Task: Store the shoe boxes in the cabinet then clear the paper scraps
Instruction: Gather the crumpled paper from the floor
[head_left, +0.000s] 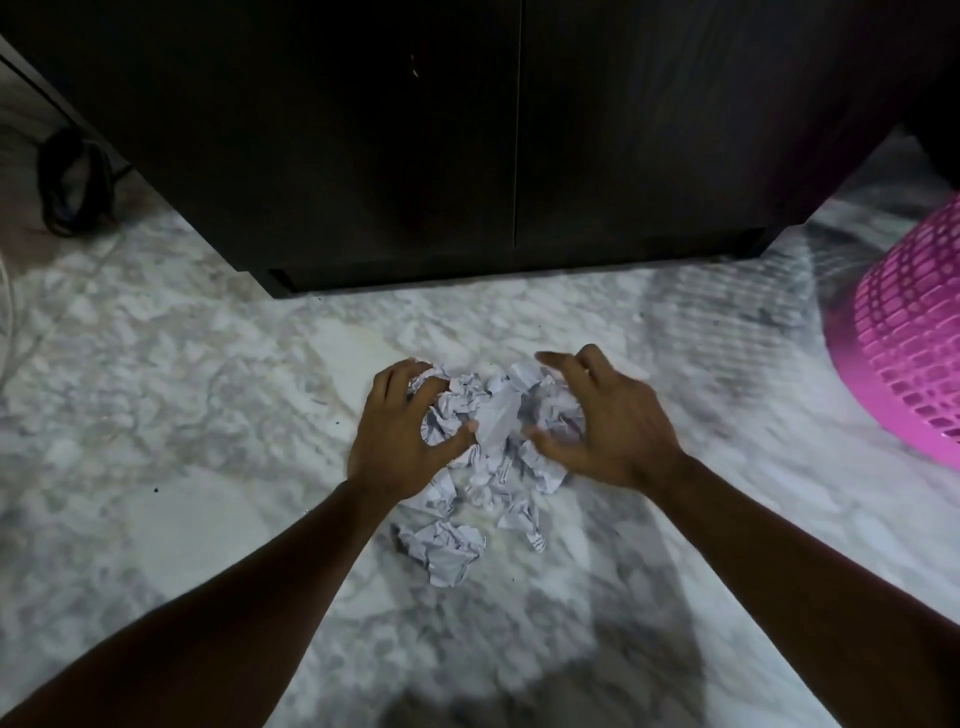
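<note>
A pile of crumpled white paper scraps (493, 421) lies on the marble floor in front of the dark cabinet (415, 156), whose two doors are closed. My left hand (400, 436) curls around the pile's left side, fingers and thumb pressed on the paper. My right hand (602, 421) sits on the right side with fingers spread and slightly blurred, cupping the scraps. One separate crumpled ball (447, 551) lies nearer to me, between my forearms. No shoe boxes are in view.
A pink plastic mesh basket (914, 332) lies tipped at the right edge. A black coiled cable (72, 182) rests on the floor left of the cabinet. The floor (182, 415) is white-grey marble.
</note>
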